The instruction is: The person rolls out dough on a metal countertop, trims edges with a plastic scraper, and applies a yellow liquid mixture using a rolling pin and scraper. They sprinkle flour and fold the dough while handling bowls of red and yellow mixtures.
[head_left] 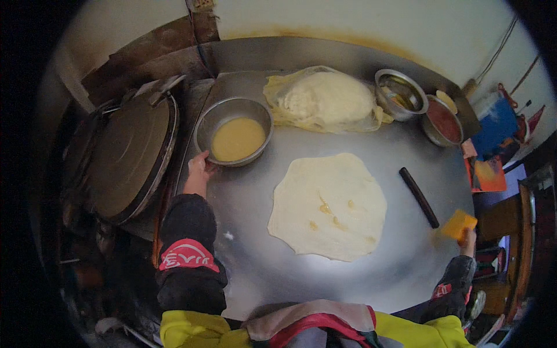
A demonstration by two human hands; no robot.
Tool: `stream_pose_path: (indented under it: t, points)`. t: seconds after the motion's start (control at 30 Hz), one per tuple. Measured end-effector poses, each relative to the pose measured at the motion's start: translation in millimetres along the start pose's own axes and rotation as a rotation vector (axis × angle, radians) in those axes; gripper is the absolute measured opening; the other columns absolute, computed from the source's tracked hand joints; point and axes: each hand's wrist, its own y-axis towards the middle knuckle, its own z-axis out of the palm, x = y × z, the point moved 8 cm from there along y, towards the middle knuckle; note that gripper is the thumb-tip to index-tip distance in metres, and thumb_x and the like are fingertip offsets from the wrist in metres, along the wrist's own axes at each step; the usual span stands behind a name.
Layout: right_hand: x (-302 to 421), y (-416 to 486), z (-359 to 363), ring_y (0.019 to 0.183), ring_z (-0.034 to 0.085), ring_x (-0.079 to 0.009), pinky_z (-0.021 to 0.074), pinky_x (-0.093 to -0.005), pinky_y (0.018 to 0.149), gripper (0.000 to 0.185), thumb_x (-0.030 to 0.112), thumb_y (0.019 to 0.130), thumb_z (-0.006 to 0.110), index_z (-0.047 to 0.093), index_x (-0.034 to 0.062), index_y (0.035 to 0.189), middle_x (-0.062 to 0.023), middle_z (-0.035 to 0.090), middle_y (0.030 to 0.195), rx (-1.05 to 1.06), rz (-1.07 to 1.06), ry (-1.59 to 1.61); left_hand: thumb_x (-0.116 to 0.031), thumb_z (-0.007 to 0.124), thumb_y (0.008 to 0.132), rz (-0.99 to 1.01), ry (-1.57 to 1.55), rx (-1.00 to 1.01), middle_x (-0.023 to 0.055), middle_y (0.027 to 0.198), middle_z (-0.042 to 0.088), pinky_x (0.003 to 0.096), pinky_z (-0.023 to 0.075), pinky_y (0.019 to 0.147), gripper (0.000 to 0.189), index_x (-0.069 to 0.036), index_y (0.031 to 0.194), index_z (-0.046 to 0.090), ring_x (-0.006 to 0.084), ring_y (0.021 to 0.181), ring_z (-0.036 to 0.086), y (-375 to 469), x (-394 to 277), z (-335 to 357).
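Note:
My left hand (201, 167) grips the rim of a metal bowl (270, 124) that holds a pale yellow batter or paste (239, 138). At the right edge of the steel table, my right hand (467, 238) holds a flat orange-yellow scraper (457, 223). A wide sheet of rolled dough (317, 182) lies between my hands, with several small yellowish, oily spots on it. A dark rolling pin (418, 197) rests on the table to the right of the dough, close to the scraper.
A round griddle (130, 156) stands on the left. Along the back lie a plastic-wrapped mass of dough (330, 98), a metal bowl of oil (402, 93) and a bowl of reddish paste (444, 122). The steel table (261, 278) has a raised back panel (296, 54).

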Motion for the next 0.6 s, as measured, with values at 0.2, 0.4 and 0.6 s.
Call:
stream_pose_path:
  t: [0.2,0.4,0.6]
  points:
    - [132.3,-34.1,265.4,0.087,0.06,-0.0218,0.0506,-0.0332,0.071,0.033,0.016,0.084,0.054,0.052,-0.0014,0.112,-0.0097,0.06,0.1,0.313,-0.047,0.391,-0.002,0.058,0.071,0.203,0.074,0.195,0.0103,0.071,0.058,0.0428,0.0529,0.057,0.015,-0.001,0.086,0.055,0.0214,0.06,0.058,-4.6,-33.2,25.5]
    - [201.2,-145.2,577.6,0.079,0.06,-0.0196,0.0508,-0.0328,0.068,0.03,0.009,0.079,0.054,0.052,0.0006,0.108,-0.0099,0.06,0.089,0.581,0.006,0.265,0.001,0.058,0.069,0.456,0.316,0.221,0.0054,0.067,0.057,0.0304,0.0483,0.044,0.01,-0.001,0.079,0.056,0.0147,0.051,0.054,-70.4,-67.2,19.5]
    - [170.7,-194.5,670.1,0.083,0.06,-0.0397,0.0484,-0.0461,0.073,0.036,0.014,0.078,0.052,0.044,-0.0064,0.106,-0.0269,0.06,0.089,0.34,-0.364,-0.64,0.001,0.057,0.068,0.461,0.317,0.235,0.002,0.066,0.053,0.0288,0.0437,0.05,0.008,-0.001,0.076,0.056,0.0112,0.058,0.05,-127.9,-62.6,16.8]
